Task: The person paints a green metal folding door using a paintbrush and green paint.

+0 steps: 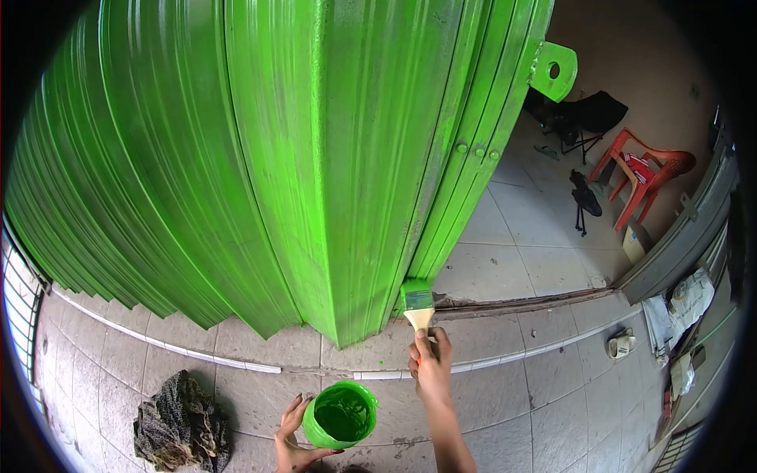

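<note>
My right hand (430, 363) is closed around the pale handle of a paintbrush (419, 309). Green paint coats the bristles, which touch the bottom edge of a green folding metal door (371, 173) near its right side. In my left hand (293, 433) is a small tub of green paint (341, 414), gripped by its side with the thumb below and fingers along the left. The tub's mouth faces up, and wet green paint shows inside and over its wall. Some greyish streaks show through the green along the door's right-hand folds.
A crumpled patterned cloth (181, 426) lies on the paving at the left. A metal floor track (520, 303) crosses the doorway. Inside stand a red plastic chair (650, 169) and a black folding chair (591, 114). White sacks (678, 311) lean at the right.
</note>
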The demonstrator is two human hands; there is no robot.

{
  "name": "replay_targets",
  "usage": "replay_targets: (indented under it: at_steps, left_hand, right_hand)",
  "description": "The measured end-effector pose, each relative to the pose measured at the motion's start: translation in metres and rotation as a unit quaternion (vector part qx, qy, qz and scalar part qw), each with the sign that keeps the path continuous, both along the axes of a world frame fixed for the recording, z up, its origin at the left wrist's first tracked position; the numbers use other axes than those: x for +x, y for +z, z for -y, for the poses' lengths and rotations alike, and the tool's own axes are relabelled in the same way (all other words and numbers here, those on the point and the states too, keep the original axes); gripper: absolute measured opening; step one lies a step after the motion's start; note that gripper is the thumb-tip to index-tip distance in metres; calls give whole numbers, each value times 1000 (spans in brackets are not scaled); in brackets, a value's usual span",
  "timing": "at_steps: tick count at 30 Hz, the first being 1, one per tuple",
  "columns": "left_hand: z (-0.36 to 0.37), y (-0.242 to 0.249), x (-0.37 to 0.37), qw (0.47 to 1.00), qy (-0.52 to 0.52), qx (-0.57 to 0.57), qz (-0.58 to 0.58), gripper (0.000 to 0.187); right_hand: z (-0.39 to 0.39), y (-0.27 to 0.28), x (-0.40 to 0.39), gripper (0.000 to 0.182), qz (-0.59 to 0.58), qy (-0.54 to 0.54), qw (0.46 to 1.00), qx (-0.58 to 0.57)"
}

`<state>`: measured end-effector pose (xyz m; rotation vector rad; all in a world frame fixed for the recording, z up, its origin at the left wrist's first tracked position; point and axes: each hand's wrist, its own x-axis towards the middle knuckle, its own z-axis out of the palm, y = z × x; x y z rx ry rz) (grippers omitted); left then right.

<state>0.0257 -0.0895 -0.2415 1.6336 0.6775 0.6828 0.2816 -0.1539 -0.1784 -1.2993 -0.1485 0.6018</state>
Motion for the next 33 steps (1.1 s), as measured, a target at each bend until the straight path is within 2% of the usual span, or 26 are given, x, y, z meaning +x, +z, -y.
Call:
replay_targets:
  at_steps: [5, 6, 8, 15, 19, 23, 25, 29, 33]
  left_hand:
    - [-1, -1, 0, 1000, -1, 12, -12, 91]
    - [-1, -1, 0, 1000, -2, 12, -12, 92]
    - [0, 0, 1, 1000, -1, 11, -13, 92]
    - [1, -1, -1, 1000, -3, 13, -11, 93]
    - [2, 1, -2, 1000, 2, 6, -16, 93]
    - [3, 3, 1, 1000, -1, 0, -11, 93]
    - [3, 2, 0, 1000, 0, -1, -12, 93]
    - [1, 4, 2, 1000, 9, 8, -13, 93]
    - [1, 0, 2, 1000, -3, 8, -21, 93]
  right_hand:
    - [0, 24, -6, 14, 111, -26, 990, 84]
    - [1, 16, -4, 16, 94, -13, 994, 60]
    - [-1, -20, 7, 19, 62, 12, 998, 14]
    - [25, -156, 11, 18, -86, -20, 992, -90]
    - [26, -151, 16, 18, -93, -26, 993, -68]
    - [6, -55, 26, 18, -49, -20, 998, -15]
    - [12, -33, 20, 18, -23, -18, 1000, -8]
    - [24, -55, 10, 22, 19, -37, 999, 22]
    - [22, -126, 25, 19, -16, -14, 999, -35]
